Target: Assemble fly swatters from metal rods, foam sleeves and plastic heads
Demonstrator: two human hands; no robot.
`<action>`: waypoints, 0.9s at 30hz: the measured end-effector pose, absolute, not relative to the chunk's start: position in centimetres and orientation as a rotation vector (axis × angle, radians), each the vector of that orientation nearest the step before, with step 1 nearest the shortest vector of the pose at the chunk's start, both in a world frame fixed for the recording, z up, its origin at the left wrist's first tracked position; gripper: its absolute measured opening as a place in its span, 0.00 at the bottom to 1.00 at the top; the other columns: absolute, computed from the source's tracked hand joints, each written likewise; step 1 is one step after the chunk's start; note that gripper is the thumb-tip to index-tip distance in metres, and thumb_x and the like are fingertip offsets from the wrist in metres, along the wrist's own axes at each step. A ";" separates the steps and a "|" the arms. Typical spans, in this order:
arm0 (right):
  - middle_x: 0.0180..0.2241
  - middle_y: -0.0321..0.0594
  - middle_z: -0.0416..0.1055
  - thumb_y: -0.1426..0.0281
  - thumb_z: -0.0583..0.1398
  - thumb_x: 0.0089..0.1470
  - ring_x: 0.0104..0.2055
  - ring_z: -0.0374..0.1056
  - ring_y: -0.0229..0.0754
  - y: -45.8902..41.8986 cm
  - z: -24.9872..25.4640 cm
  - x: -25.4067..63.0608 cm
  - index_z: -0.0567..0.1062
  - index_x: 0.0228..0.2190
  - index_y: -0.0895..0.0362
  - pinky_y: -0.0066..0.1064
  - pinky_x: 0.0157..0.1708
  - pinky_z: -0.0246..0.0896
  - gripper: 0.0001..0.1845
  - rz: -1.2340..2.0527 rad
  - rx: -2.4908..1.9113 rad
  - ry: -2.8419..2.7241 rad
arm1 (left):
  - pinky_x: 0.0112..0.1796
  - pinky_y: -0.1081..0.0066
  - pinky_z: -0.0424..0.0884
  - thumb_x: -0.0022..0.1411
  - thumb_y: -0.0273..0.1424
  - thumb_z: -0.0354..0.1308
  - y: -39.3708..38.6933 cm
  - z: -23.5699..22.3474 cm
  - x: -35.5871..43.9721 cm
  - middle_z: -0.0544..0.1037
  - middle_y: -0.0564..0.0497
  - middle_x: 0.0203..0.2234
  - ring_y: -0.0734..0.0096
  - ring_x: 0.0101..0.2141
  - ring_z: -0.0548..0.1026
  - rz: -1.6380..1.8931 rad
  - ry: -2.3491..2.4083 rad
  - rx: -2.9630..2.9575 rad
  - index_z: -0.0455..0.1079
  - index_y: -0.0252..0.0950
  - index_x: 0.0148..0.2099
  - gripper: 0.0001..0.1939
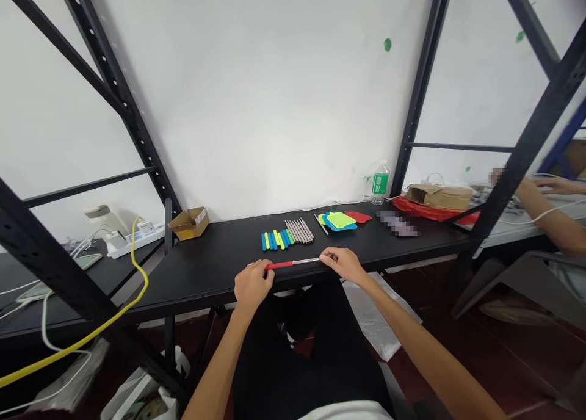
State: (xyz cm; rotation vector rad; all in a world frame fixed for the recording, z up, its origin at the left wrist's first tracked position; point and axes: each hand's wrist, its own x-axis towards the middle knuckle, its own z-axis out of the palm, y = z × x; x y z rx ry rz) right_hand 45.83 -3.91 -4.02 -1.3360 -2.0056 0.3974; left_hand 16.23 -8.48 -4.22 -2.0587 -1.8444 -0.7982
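Note:
At the front edge of the black table, my left hand (254, 281) is closed on the red handle of a thin metal rod (306, 261). My right hand (341, 263) pinches the rod's bare silver end, so the rod lies level between both hands. Just beyond sits a row of short blue, yellow and green handles (276, 239). Beside them several slim metal rods (300, 231) are laid side by side, with one single rod (321, 224) apart to the right. Flat yellow and blue plastic pieces (339, 220) overlap in a pile, a red flat piece (359, 217) behind them.
A small open cardboard box (188, 224) stands at the table's back left. A water bottle (379, 183) is against the wall, near a blurred item (397, 223) and a carton on red plastic (439, 197). Black metal posts flank the table (196, 264). Another person's arm (547, 212) shows at right.

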 end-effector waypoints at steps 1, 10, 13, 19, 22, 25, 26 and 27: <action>0.30 0.31 0.77 0.54 0.60 0.57 0.28 0.68 0.38 -3.9 -4.1 45.9 0.79 0.36 0.48 0.29 0.30 0.52 0.14 0.412 -1.323 -2.002 | 0.32 0.69 0.60 0.64 0.32 0.50 -8.5 -4.2 16.2 0.81 0.55 0.34 0.65 0.39 0.76 -0.803 -1.841 -2.058 0.75 0.45 0.42 0.12; 0.27 0.30 0.75 0.58 0.61 0.56 0.28 0.67 0.37 -3.9 -4.2 46.0 0.78 0.33 0.49 0.28 0.30 0.50 0.10 0.401 -1.309 -1.992 | 0.32 0.69 0.60 0.63 0.31 0.50 -8.5 -4.1 16.3 0.81 0.55 0.34 0.65 0.38 0.76 -0.797 -1.854 -2.063 0.75 0.46 0.42 0.12; 0.24 0.31 0.75 0.56 0.58 0.59 0.26 0.67 0.38 -4.0 -4.0 45.9 0.79 0.30 0.50 0.28 0.29 0.50 0.15 0.401 -1.321 -2.001 | 0.32 0.69 0.60 0.64 0.32 0.50 -8.5 -4.1 16.3 0.81 0.54 0.35 0.65 0.40 0.76 -0.795 -1.851 -2.066 0.75 0.45 0.42 0.12; 0.26 0.34 0.77 0.53 0.51 0.64 0.29 0.71 0.39 -4.0 -3.8 45.6 0.77 0.22 0.52 0.28 0.31 0.52 0.27 0.412 -1.368 -1.972 | 0.32 0.69 0.61 0.64 0.31 0.50 -8.5 -4.1 16.3 0.81 0.54 0.34 0.64 0.40 0.77 -0.791 -1.863 -2.058 0.75 0.45 0.42 0.12; 0.27 0.32 0.77 0.54 0.57 0.60 0.29 0.70 0.39 -3.9 -3.9 45.9 0.80 0.33 0.49 0.28 0.32 0.55 0.16 0.456 -1.309 -1.989 | 0.33 0.69 0.62 0.64 0.31 0.50 -8.6 -4.0 16.4 0.81 0.54 0.36 0.64 0.40 0.77 -0.785 -1.868 -2.061 0.75 0.45 0.42 0.12; 0.33 0.32 0.78 0.58 0.63 0.53 0.28 0.68 0.38 -3.7 -4.0 46.2 0.78 0.42 0.48 0.29 0.32 0.57 0.15 0.501 -1.241 -2.003 | 0.33 0.69 0.63 0.64 0.31 0.50 -8.7 -3.8 16.5 0.82 0.53 0.37 0.64 0.40 0.77 -0.774 -1.887 -2.058 0.76 0.44 0.43 0.13; 0.35 0.32 0.78 0.60 0.64 0.52 0.28 0.67 0.37 -3.7 -4.1 46.3 0.78 0.42 0.48 0.29 0.32 0.57 0.15 0.508 -1.232 -2.002 | 0.33 0.69 0.63 0.64 0.31 0.50 -8.7 -3.8 16.5 0.82 0.53 0.37 0.64 0.40 0.77 -0.770 -1.893 -2.056 0.76 0.44 0.43 0.13; 0.35 0.32 0.78 0.61 0.63 0.51 0.27 0.66 0.37 -3.6 -4.2 46.4 0.78 0.41 0.49 0.29 0.32 0.57 0.14 0.509 -1.233 -2.000 | 0.33 0.69 0.63 0.64 0.31 0.50 -8.7 -3.8 16.5 0.82 0.52 0.37 0.64 0.40 0.77 -0.766 -1.897 -2.055 0.76 0.44 0.43 0.13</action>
